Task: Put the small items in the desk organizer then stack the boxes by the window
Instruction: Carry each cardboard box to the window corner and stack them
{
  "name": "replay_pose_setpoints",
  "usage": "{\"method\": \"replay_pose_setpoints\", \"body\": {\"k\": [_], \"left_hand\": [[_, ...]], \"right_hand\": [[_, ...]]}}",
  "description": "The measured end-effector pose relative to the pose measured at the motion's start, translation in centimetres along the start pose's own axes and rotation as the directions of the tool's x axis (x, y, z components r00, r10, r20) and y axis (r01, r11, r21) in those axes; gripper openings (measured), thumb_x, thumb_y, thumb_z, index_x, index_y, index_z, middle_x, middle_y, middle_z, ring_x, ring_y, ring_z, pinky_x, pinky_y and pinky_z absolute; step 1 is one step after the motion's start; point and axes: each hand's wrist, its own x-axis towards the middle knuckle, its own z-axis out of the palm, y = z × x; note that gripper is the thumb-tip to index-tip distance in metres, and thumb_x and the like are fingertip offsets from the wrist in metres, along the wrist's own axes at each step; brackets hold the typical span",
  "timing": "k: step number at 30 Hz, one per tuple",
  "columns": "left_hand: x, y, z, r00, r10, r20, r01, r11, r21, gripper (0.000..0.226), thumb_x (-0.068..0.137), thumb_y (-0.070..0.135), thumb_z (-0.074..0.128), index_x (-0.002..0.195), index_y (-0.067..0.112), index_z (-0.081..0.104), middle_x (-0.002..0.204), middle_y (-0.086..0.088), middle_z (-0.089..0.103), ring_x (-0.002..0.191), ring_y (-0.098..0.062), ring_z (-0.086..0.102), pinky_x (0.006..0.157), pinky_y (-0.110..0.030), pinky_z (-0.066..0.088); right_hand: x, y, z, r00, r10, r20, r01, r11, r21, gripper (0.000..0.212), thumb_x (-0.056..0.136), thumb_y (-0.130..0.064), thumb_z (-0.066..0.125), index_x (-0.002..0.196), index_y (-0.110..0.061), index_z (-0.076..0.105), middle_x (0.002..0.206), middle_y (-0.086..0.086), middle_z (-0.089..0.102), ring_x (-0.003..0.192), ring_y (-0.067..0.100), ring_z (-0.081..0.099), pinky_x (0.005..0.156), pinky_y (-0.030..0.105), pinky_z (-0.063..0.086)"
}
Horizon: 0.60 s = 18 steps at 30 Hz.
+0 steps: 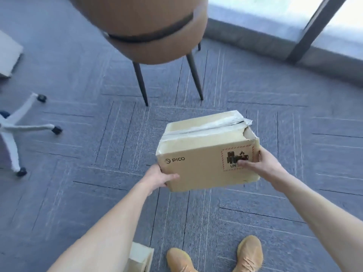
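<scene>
A brown cardboard box (204, 152) with torn tape on top, a PICO logo and a red-framed battery label is held in the air above the carpet. My left hand (159, 176) grips its lower left corner. My right hand (259, 163) grips its right side, thumb across the label. The window (275, 14) runs along the upper right, its sill at floor level.
A brown chair (149, 30) on thin dark legs stands just beyond the box. An office chair base (17, 126) with casters is at the left. Another cardboard box (8, 54) sits at the far left edge. A small pale box (140, 256) lies by my feet.
</scene>
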Motion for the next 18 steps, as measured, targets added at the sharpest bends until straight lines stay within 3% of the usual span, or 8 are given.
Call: {"method": "replay_pose_setpoints", "body": {"k": [4, 8, 12, 16, 18], "left_hand": [[-6.0, 13.7, 0.7, 0.991, 0.133, 0.024, -0.135, 0.98, 0.143, 0.066, 0.065, 0.03, 0.09, 0.122, 0.016, 0.059, 0.116, 0.002, 0.069, 0.105, -0.019, 0.066, 0.08, -0.037, 0.061], [-13.7, 27.9, 5.4, 0.946, 0.301, 0.122, -0.322, 0.914, 0.247, 0.048, 0.074, 0.021, 0.086, 0.114, 0.022, 0.058, 0.106, 0.005, 0.068, 0.095, -0.018, 0.065, 0.061, -0.026, 0.058], [-23.0, 39.8, 13.4, 0.878, 0.416, 0.237, -0.474, 0.826, 0.304, 0.04, 0.074, 0.02, 0.083, 0.107, 0.025, 0.06, 0.101, 0.003, 0.072, 0.086, -0.017, 0.069, 0.069, -0.037, 0.063], [-34.7, 48.7, 24.1, 0.769, 0.498, 0.4, -0.616, 0.746, 0.255, 0.047, 0.059, 0.021, 0.079, 0.103, 0.026, 0.062, 0.104, -0.002, 0.072, 0.091, -0.021, 0.069, 0.069, -0.032, 0.058], [-39.8, 52.3, 29.6, 0.721, 0.519, 0.459, -0.664, 0.708, 0.241, 0.05, 0.065, 0.009, 0.084, 0.11, 0.015, 0.065, 0.109, -0.007, 0.073, 0.091, -0.021, 0.07, 0.072, -0.031, 0.06]], "right_hand": [[-6.5, -4.4, -10.0, 0.986, -0.002, -0.166, 0.022, 0.993, 0.119, 0.061, 0.062, -0.042, 0.087, 0.117, -0.039, 0.059, 0.108, -0.014, 0.071, 0.106, 0.016, 0.066, 0.095, 0.042, 0.053], [-15.4, -7.3, -21.4, 0.933, 0.005, -0.361, 0.089, 0.966, 0.242, 0.058, 0.069, -0.032, 0.087, 0.12, -0.036, 0.059, 0.106, -0.017, 0.069, 0.104, 0.015, 0.064, 0.087, 0.033, 0.049], [-25.8, -7.5, -33.3, 0.849, 0.031, -0.528, 0.141, 0.949, 0.282, 0.05, 0.075, -0.029, 0.083, 0.115, -0.041, 0.056, 0.092, -0.028, 0.061, 0.089, 0.003, 0.059, 0.07, 0.021, 0.041], [-36.6, -4.6, -45.1, 0.744, 0.082, -0.663, 0.182, 0.93, 0.318, 0.054, 0.069, -0.032, 0.086, 0.115, -0.044, 0.06, 0.1, -0.024, 0.069, 0.104, 0.013, 0.064, 0.076, 0.026, 0.045], [-41.9, -2.6, -50.5, 0.696, 0.115, -0.709, 0.22, 0.906, 0.362, 0.053, 0.068, -0.035, 0.085, 0.114, -0.047, 0.06, 0.102, -0.023, 0.07, 0.104, 0.011, 0.063, 0.081, 0.028, 0.045]]}}
